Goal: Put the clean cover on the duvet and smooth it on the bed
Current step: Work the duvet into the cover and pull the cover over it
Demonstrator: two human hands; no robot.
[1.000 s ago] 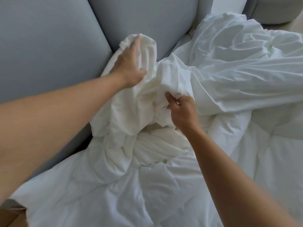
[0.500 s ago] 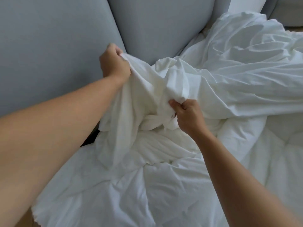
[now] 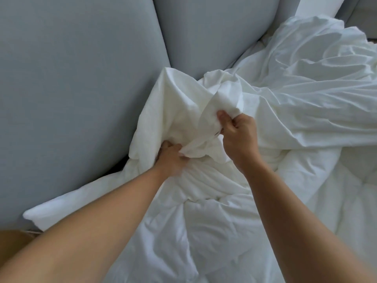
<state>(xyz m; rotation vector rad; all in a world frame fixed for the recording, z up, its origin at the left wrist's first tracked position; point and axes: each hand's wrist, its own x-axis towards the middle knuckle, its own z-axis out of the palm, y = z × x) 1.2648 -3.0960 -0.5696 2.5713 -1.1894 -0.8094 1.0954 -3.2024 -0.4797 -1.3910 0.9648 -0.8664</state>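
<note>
A white duvet cover [image 3: 306,82] lies crumpled across the bed, bunched into a raised heap against the headboard. Beneath it spreads the white quilted duvet [image 3: 204,231], reaching the near edge. My left hand [image 3: 170,158] grips a fold of the cover low on the heap, its fingers buried in cloth. My right hand [image 3: 238,135] pinches a bunched edge of the cover a little higher and to the right. Both forearms reach in from below.
A padded grey-blue headboard [image 3: 81,88] in two panels rises right behind the heap, at the left and top. A dark gap [image 3: 120,166] shows between it and the bedding. A strip of wooden floor or frame [image 3: 12,240] lies at the lower left.
My left hand has dropped from the top of the heap by the headboard to its lower part and taken a new fold. My right hand kept its grip and rose slightly.
</note>
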